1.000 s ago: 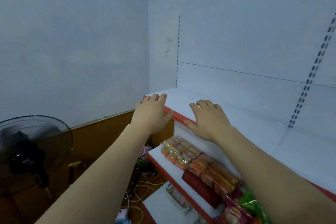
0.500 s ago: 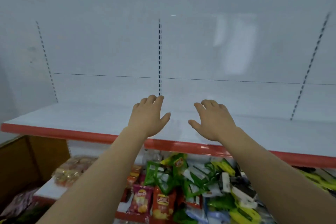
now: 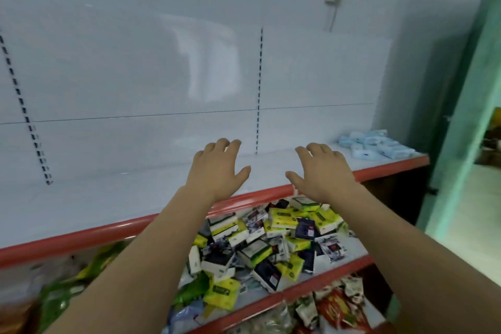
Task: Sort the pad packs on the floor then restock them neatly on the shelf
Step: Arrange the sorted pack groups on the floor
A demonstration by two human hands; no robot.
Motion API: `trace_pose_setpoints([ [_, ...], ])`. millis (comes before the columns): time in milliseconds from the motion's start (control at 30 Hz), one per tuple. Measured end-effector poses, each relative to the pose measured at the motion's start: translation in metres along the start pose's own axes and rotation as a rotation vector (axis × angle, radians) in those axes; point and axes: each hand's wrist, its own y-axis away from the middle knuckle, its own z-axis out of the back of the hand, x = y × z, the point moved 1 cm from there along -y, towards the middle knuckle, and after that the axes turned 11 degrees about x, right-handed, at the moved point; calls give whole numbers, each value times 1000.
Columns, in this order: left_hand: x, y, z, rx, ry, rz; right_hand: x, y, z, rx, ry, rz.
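My left hand (image 3: 217, 168) and my right hand (image 3: 322, 173) both hang palm-down with fingers spread and nothing in them, side by side in the middle of the frame over the front of the white metal top shelf with its red front edge (image 3: 113, 228). The only packs I can see that look like pads are the pale blue soft plastic packs (image 3: 375, 145), lying in a loose cluster at the far right end of that same shelf, at middle right of the frame. They sit well off to the right of both hands and a little further back, so my right hand is the nearer one. Each pack looks longer than it is wide, but they lie at mixed angles, so I cannot give one common axis. The floor is not in view at all, so any packs there are hidden from me. Below my forearms, the next shelf down holds a jumbled heap of small yellow-green, white and dark boxes (image 3: 271, 241); their printing is too small to read.
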Motion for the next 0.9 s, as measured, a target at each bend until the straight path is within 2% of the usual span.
trace_pose_setpoints([
  [200,-95,-47,-28,23,54,-198,-96,37,-9,54,39,-216],
  [367,-152,-79,-47,40,79,-323,-148,52,-18,85,38,-363],
  [567,-189,-126,-67,71,86,-425,-185,46,-28,100,23,-475],
  [900,-225,-211,-107,138,85,-469,-236,7,-56,160,31,-549],
])
